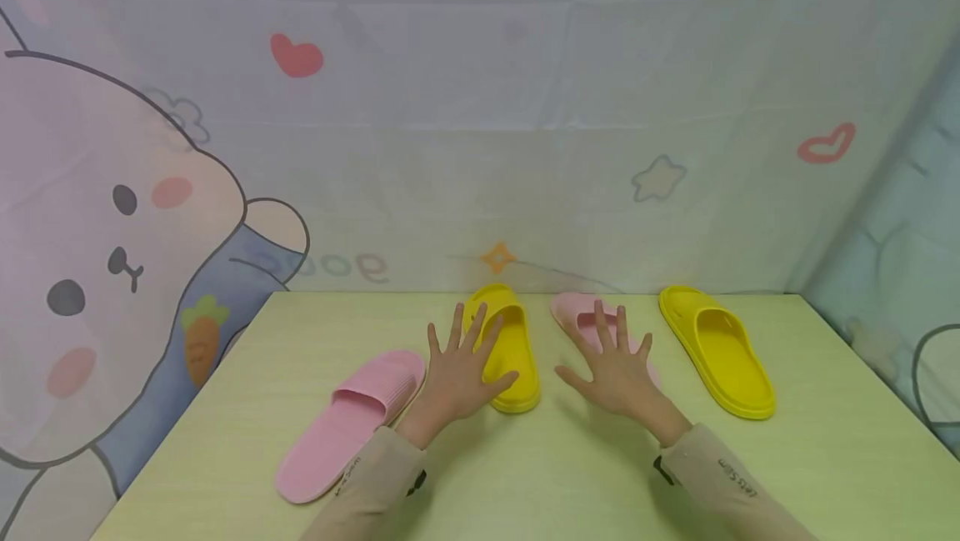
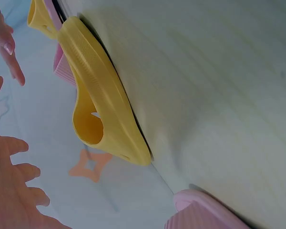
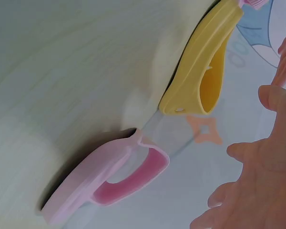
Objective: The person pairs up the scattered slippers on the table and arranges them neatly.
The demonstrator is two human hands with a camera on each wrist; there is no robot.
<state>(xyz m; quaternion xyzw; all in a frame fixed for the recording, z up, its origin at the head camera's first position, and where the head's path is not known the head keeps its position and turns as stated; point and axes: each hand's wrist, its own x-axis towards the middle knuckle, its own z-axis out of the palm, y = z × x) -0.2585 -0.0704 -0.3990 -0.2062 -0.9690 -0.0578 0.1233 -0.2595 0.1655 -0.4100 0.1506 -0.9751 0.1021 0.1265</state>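
Note:
Both hands hover over the table with fingers spread and nothing in them. My left hand (image 1: pixel 459 378) overlaps the edge of a yellow slipper (image 1: pixel 517 358) in the head view; a pink slipper (image 1: pixel 348 428) lies angled to its left. Held above another pink slipper (image 1: pixel 573 305) is my right hand (image 1: pixel 618 374), which hides much of it. Farther right lies a second yellow slipper (image 1: pixel 727 358). From the left wrist, the nearer yellow slipper (image 2: pixel 102 86) shows side-on, apart from the left fingers (image 2: pixel 26 171). The right wrist view shows the pink slipper (image 3: pixel 107 171) below the right hand (image 3: pixel 267 167).
The slippers lie on a pale yellow-green table (image 1: pixel 540 499). A printed cloth (image 1: pixel 465 149) with hearts, a star and a large cartoon animal (image 1: pixel 97 249) hangs behind and along the left. More printed cloth (image 1: pixel 907 274) borders the right side.

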